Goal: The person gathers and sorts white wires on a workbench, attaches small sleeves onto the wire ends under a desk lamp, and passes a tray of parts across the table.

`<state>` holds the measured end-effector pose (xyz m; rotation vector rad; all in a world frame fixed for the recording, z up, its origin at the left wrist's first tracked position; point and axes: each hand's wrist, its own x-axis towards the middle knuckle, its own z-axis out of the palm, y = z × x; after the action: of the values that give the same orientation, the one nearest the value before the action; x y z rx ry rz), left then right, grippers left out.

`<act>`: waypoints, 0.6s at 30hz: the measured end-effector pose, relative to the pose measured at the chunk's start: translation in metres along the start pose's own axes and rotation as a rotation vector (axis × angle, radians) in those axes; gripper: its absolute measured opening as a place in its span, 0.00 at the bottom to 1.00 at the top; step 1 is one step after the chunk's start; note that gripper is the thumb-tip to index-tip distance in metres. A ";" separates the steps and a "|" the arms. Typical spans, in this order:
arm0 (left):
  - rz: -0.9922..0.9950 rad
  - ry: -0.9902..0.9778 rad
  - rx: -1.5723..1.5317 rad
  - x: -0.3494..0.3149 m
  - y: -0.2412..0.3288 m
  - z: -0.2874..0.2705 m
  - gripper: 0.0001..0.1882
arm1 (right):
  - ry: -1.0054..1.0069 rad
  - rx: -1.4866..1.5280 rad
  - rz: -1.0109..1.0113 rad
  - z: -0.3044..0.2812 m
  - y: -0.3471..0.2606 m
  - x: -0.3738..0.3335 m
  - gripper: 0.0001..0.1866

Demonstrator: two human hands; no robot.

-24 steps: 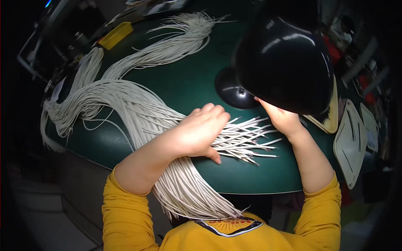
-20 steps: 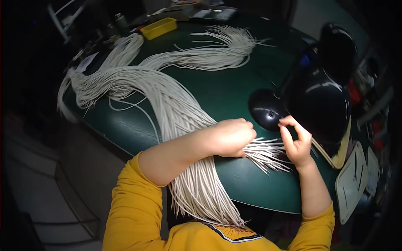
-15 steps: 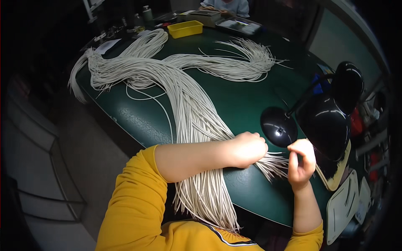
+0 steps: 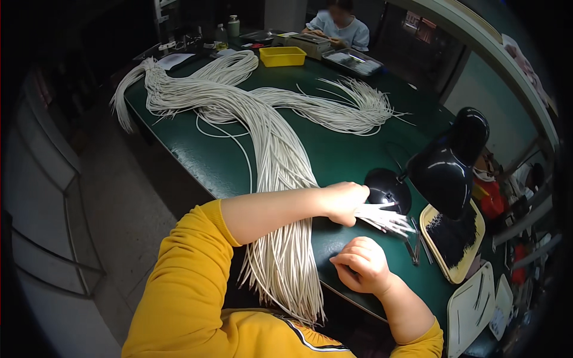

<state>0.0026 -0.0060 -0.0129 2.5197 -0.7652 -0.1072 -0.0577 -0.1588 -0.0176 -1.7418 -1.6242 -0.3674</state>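
Left grip loaded, right grip unclear

Head view on my feed: left hand (image 4: 345, 203) is grasping a bunch of white strands (image 4: 271, 143); its ends fan out past the fist toward the lamp (image 4: 441, 173), tips blurred. Right hand (image 4: 362, 267) is at the counter's near edge, fingers curled; I can't tell if that grip is clenched or released.

The white strands run from the green counter's (image 4: 346, 152) far-left edge to the near edge, with part draped over it. A second bundle (image 4: 334, 110) lies nearer the far edge. Right side: cream tray (image 4: 425, 224) of black pieces. Far edge: yellow bin (image 4: 282, 58), co-worker (image 4: 340, 30) seated beyond
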 end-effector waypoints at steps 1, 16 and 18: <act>-0.006 0.005 -0.038 -0.002 0.003 -0.008 0.15 | -0.023 0.016 0.005 0.000 0.000 -0.001 0.08; -0.325 1.021 -0.513 0.136 -0.086 -0.132 0.09 | -0.150 0.094 0.072 0.009 0.010 -0.011 0.04; -0.304 1.138 -0.352 0.158 -0.088 -0.147 0.12 | -0.150 0.094 0.088 0.008 0.014 -0.012 0.03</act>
<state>0.2107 0.0358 0.0831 1.8750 0.1022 0.9181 -0.0484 -0.1614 -0.0351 -1.7977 -1.6352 -0.1189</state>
